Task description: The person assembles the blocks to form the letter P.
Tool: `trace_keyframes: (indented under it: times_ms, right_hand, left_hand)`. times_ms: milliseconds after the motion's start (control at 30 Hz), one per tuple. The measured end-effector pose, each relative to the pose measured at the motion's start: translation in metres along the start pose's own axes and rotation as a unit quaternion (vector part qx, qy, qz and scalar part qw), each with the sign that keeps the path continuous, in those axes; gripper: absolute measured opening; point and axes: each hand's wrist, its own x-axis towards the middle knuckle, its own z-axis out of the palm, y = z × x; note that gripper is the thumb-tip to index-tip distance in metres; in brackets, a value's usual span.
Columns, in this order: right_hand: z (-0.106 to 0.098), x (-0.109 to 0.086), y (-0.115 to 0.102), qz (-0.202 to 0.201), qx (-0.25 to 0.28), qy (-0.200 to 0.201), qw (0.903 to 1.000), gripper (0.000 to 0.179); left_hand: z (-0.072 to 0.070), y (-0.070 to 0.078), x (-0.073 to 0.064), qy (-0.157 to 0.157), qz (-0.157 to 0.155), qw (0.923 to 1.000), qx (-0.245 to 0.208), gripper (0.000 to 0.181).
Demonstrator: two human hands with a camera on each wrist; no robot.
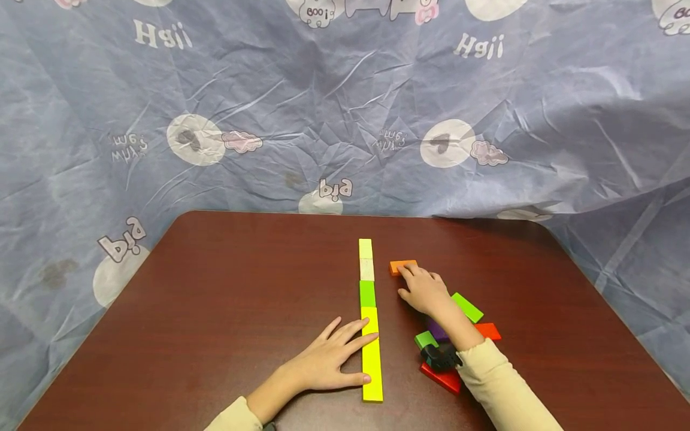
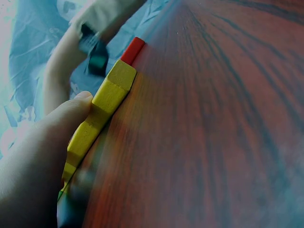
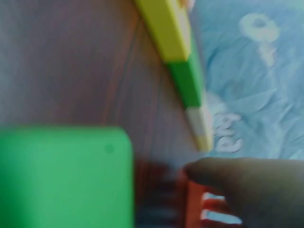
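A straight row of blocks runs away from me down the table: yellow blocks (image 1: 372,359) nearest, then a green block (image 1: 368,294), a whitish block (image 1: 366,269) and a pale yellow block (image 1: 365,248). My left hand (image 1: 329,359) lies with spread fingers on the yellow part, its thumb against the side in the left wrist view. Right of the row's far end, my right hand (image 1: 426,290) touches an orange block (image 1: 399,267) with its fingertips. Its thumb stays apart from that block in the head view.
Beside the right forearm lies a loose group: a light green block (image 1: 468,307), a red-orange block (image 1: 489,331), a purple block (image 1: 435,330), a small green block (image 1: 424,340) and a red block (image 1: 441,378). A printed grey-blue cloth (image 1: 280,120) hangs behind the brown table (image 1: 215,287).
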Motion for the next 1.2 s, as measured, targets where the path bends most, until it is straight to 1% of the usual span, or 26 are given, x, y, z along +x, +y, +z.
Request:
trace_keyframes:
  times_ms: [100, 233, 333, 467, 567, 767, 1000, 1100, 1200]
  right_hand:
    - [0.000, 0.023, 0.004, 0.010, -0.006, 0.003, 0.9999, 0.053]
    - [0.002, 0.048, 0.003, 0.026, 0.008, 0.001, 0.9996, 0.051]
    - [0.004, 0.059, -0.001, 0.036, 0.024, -0.004, 0.9991, 0.049]
    - [0.006, 0.069, -0.007, 0.047, 0.040, 0.001, 0.9981, 0.047]
    - [0.007, 0.072, -0.012, 0.050, 0.042, 0.005, 0.9978, 0.047]
    - [0.010, 0.070, -0.019, 0.048, 0.037, 0.011, 0.9981, 0.047]
    - [0.012, 0.069, -0.020, 0.044, 0.033, 0.019, 0.9983, 0.048]
    - [0.012, 0.068, -0.019, 0.042, 0.043, 0.025, 0.9979, 0.048]
    - [0.010, 0.063, -0.015, 0.040, 0.072, 0.037, 0.9960, 0.048]
  left_hand:
    - [-0.001, -0.001, 0.000, 0.000, 0.001, 1.0000, -0.001, 0.068]
    - [-0.001, -0.002, -0.001, 0.001, 0.003, 1.0000, 0.003, 0.068]
    - [-0.001, -0.002, -0.002, 0.002, 0.004, 1.0000, 0.004, 0.068]
    - [-0.001, -0.002, -0.002, 0.003, 0.003, 1.0000, 0.004, 0.068]
    - [0.000, -0.002, -0.001, 0.006, 0.003, 0.9999, 0.013, 0.068]
    - [0.000, -0.002, -0.001, 0.004, 0.003, 1.0000, 0.006, 0.068]
    - [0.000, -0.002, -0.001, 0.007, 0.006, 0.9999, 0.009, 0.068]
    - [0.001, -0.003, -0.001, 0.006, 0.005, 0.9999, 0.008, 0.068]
    - [0.001, -0.002, 0.000, 0.003, 0.006, 1.0000, 0.004, 0.068]
